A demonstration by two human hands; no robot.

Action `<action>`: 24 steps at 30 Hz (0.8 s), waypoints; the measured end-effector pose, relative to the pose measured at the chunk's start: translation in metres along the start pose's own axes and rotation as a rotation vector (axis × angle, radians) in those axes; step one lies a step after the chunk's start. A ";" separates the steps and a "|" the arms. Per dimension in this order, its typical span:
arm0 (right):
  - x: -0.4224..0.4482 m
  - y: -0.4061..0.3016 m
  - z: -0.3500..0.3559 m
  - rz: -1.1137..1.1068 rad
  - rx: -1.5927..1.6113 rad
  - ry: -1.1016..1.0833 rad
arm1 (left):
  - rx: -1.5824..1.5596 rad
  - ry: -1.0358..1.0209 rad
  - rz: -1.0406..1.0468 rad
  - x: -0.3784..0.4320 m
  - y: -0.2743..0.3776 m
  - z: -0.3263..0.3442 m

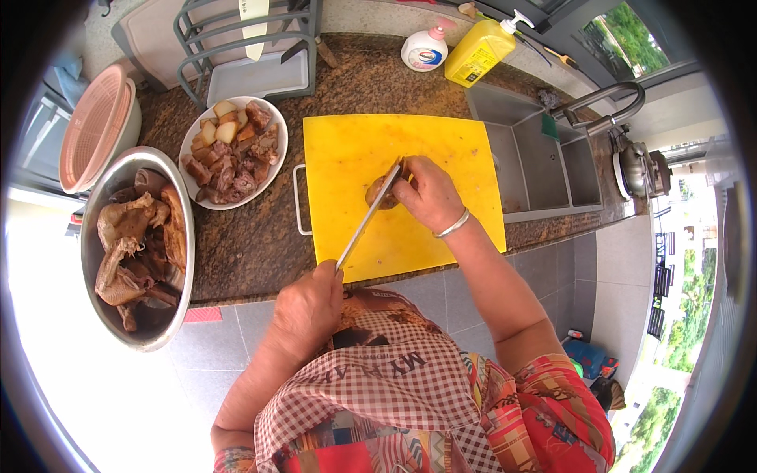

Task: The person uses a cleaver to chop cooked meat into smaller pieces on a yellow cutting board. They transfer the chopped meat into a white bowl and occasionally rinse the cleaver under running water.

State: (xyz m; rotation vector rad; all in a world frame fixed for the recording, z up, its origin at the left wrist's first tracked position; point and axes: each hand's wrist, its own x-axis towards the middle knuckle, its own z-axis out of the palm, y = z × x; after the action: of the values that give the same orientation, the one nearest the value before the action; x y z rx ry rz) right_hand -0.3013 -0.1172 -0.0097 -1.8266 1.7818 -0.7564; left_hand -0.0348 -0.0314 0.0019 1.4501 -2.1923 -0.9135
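My left hand (309, 304) is closed around the handle end of a kitchen knife (368, 217), seen nearly edge-on. The blade stands over a small brown piece of meat (387, 198) on a yellow cutting board (349, 142). My right hand (427, 192), with a bangle at its wrist, pinches at the meat beside the blade's far end; its fingertips partly hide the meat. Left of the board, a white plate (282, 127) holds chopped meat chunks (219, 168). Farther left, a steel bowl (188, 248) contains large cooked poultry pieces (127, 266).
A grey rack (248, 94) with knives stands behind the plate, pink and pale baskets (89, 130) at far left. A white pump bottle (424, 52) and a yellow one (480, 50) stand behind the board. A steel sink (532, 171) with a faucet (636, 97) lies to the right.
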 end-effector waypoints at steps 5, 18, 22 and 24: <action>0.002 0.004 0.008 0.006 0.165 0.052 | -0.083 -0.012 -0.062 -0.003 0.002 0.004; -0.004 -0.006 0.018 -0.030 0.031 0.129 | -0.086 0.039 -0.063 -0.002 0.003 0.002; -0.009 -0.013 0.025 -0.058 -0.093 0.219 | -0.031 0.020 -0.016 0.004 0.010 -0.009; -0.009 -0.014 0.026 -0.084 -0.081 0.231 | 0.007 -0.007 -0.004 0.010 0.015 -0.016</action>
State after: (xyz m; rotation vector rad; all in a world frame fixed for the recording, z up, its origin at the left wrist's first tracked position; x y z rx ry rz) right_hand -0.2736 -0.1084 -0.0201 -1.9442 1.9127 -0.9753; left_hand -0.0390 -0.0415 0.0229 1.4566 -2.2007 -0.9149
